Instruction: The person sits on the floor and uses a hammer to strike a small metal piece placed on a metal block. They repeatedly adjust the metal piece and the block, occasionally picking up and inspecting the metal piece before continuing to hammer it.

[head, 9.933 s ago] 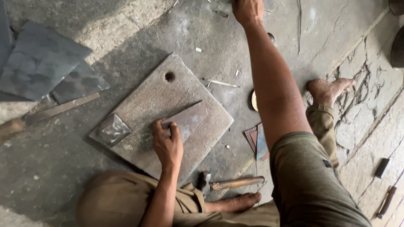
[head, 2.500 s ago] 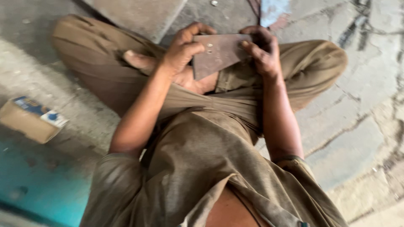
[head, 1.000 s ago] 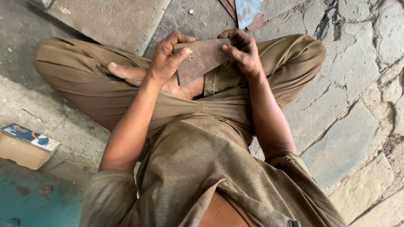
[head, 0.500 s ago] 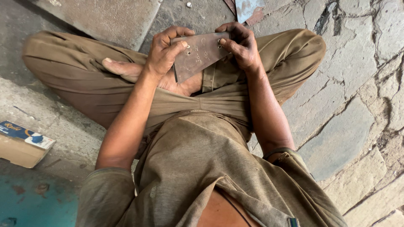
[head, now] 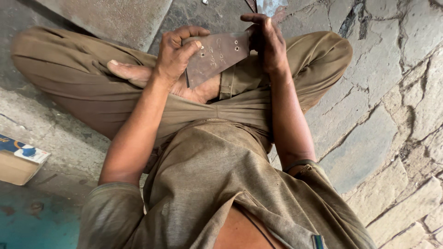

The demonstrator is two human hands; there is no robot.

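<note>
Metal plate [head: 217,57] betw. both hands' grip, seemingly over lap

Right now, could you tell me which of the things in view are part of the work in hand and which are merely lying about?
In hand:
- flat brown metal piece with small holes
- left hand, gripping its left end
- right hand, holding its right end

Lying about:
- cardboard box on the floor
- large flat slab beyond the knees
- metal scraps at the top edge

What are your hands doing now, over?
Left hand and right hand both gripping the flat metal plate. Plate held above crossed legs. Nothing in the way.
</note>
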